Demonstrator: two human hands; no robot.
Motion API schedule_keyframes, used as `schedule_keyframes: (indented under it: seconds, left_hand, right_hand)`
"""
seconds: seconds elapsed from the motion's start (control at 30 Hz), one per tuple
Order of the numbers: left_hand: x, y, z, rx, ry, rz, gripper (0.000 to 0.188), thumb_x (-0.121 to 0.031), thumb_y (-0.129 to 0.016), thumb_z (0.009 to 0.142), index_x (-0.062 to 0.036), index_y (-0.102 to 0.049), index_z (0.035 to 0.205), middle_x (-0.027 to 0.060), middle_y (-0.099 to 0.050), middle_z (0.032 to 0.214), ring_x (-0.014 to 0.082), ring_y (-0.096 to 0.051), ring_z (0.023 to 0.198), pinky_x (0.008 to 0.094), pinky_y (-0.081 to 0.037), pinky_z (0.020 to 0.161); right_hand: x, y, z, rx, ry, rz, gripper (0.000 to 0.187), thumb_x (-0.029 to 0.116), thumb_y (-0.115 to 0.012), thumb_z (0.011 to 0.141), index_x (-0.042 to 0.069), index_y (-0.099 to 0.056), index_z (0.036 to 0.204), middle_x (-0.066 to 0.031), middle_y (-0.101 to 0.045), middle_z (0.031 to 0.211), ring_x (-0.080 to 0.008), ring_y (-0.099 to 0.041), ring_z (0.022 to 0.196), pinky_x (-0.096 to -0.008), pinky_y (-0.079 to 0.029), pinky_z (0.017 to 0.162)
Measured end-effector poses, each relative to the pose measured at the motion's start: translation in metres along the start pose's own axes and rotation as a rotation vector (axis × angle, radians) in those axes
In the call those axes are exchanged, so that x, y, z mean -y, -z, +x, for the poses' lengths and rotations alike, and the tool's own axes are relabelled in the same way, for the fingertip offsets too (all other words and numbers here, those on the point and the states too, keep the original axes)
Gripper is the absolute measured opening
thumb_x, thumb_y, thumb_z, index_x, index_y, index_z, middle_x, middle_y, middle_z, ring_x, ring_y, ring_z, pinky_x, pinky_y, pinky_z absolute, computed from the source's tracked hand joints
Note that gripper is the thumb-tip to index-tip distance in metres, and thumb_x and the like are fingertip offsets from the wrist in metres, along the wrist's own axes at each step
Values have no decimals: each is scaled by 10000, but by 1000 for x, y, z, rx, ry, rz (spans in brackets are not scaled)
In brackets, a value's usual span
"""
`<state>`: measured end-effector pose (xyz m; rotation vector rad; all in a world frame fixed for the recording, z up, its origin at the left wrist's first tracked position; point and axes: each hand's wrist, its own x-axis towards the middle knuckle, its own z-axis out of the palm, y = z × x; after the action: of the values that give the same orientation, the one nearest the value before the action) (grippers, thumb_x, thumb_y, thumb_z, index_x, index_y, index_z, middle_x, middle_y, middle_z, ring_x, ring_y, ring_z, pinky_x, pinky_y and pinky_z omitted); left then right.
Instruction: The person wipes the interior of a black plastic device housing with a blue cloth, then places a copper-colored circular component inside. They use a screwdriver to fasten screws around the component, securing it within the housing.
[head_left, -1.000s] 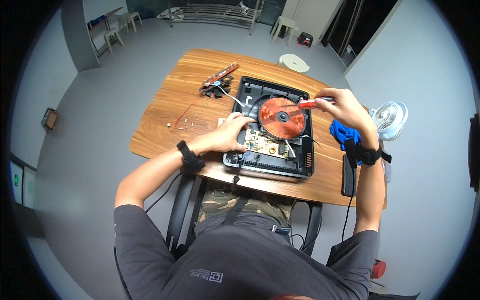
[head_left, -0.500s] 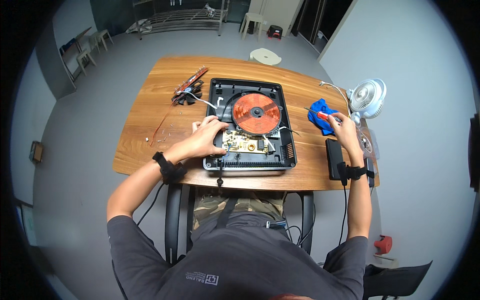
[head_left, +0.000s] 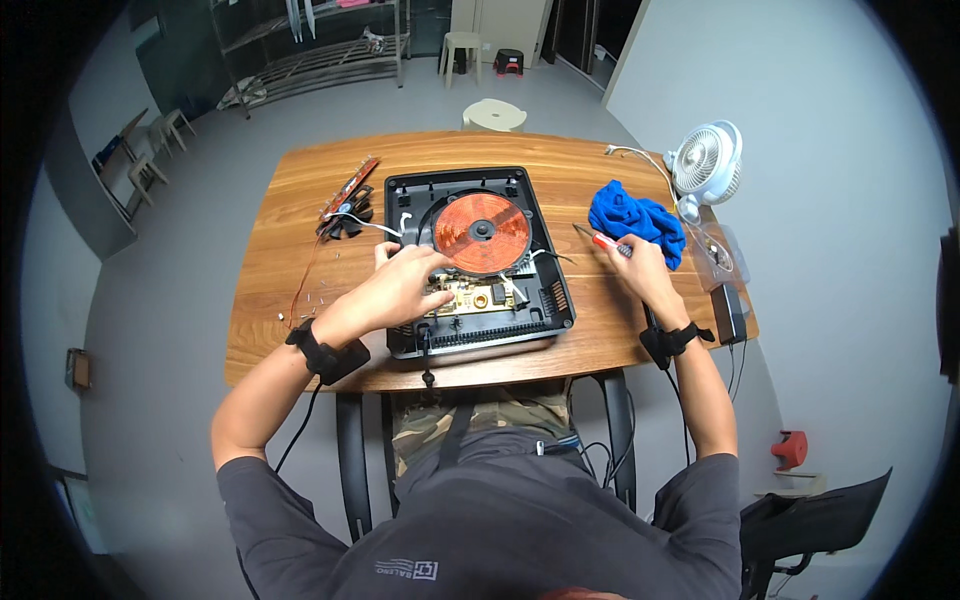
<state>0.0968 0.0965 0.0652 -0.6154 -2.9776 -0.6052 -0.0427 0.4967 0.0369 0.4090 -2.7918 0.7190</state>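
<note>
An induction cooker base (head_left: 408, 340), a black open housing, lies on the table before me. A round copper coil (head_left: 455, 225) sits in it, with a tan circuit board (head_left: 468, 301) nearer to me. My left hand (head_left: 398, 285) reaches over the housing's left side, its thumb and fingers apart at the board's left end; whether it grips the board is hard to see. Off to the right of the housing, my right hand (head_left: 642, 268) is closed around a screwdriver (head_left: 606, 241) with a red and white handle. Its tip points left, above the tabletop.
Left of the housing lie a black fan (head_left: 350, 218), a reddish strip board (head_left: 352, 186) and several small loose bits. A blue cloth (head_left: 640, 220) is beyond my right hand. A white desk fan (head_left: 707, 162) and a black power box (head_left: 729, 312) stand along the right edge.
My right hand has brought the screwdriver left and slightly nearer, away from the blue cloth. My left hand stays at the circuit board. The whole view has shifted a little.
</note>
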Motion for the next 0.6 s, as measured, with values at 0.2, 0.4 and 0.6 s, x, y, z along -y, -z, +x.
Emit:
schedule_keyframes:
  seconds: [0.2, 0.4, 0.6]
  left_hand:
    - [17, -5, 7, -64, 8, 45, 407, -319, -744, 886, -72, -683, 1203, 139, -667, 1145, 275, -595, 1141, 445, -315, 1029]
    - [26, 4, 27, -133, 14, -87, 330, -215, -736, 880, 7, -710, 1123, 213, -726, 1014, 339, -712, 954, 423, -558, 855]
    - [37, 0, 41, -108, 166, -193, 293, -168, -713, 886, 54, -711, 1076, 213, -751, 915, 328, -746, 857, 396, -587, 792]
  right_hand:
    - [19, -19, -15, 190, -19, -164, 324, 294, -695, 823, -16, -731, 911, -304, -700, 859, -457, -697, 872, -524, -565, 817]
    - [21, -29, -20, 230, -16, -172, 380, 340, -679, 820, -23, -711, 927, -329, -692, 846, -480, -696, 835, -540, -569, 808]
    - [18, -26, -17, 269, 27, -264, 555, 533, -652, 870, -16, -729, 911, -282, -711, 831, -448, -708, 840, -524, -570, 773]
